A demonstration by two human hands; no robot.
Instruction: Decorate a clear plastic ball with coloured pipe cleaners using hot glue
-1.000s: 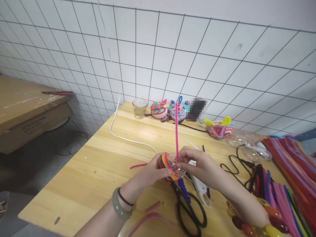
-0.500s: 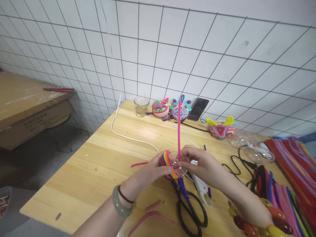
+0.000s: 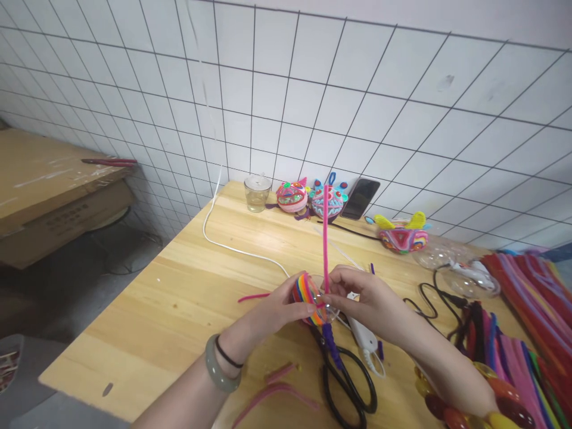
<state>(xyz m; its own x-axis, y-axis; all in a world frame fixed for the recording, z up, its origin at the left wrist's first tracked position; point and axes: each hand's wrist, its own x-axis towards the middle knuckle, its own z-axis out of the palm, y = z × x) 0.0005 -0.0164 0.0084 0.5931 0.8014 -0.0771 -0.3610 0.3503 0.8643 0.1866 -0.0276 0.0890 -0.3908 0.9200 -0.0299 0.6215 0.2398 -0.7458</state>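
Observation:
A clear plastic ball wrapped in rainbow bands [image 3: 305, 290] is gripped by my left hand [image 3: 290, 307], whose thumb presses on its front. Pinched between the thumb and fingers of my right hand [image 3: 357, 295] is a pink pipe cleaner [image 3: 326, 238]. Its long end stands straight up, while its lower end lies against the ball's uncovered clear side. Just below the ball rest black-handled scissors [image 3: 349, 381], with a purple fuzzy piece [image 3: 329, 342] by their blades. A white glue gun [image 3: 364, 333] lies partly hidden under my right hand.
Pink pipe cleaner pieces [image 3: 274, 393] lie at the front. Along the back are a glass cup [image 3: 257, 193], decorated balls [image 3: 292, 196], a phone [image 3: 361, 198] and a yellow-eared one [image 3: 403, 235]. Bundled pipe cleaners [image 3: 527, 298], clear shells [image 3: 471, 280] and black cable [image 3: 422, 301] are at right.
Both hands keep nearly the same hold on the ball and the pink pipe cleaner. The whole view has shifted slightly.

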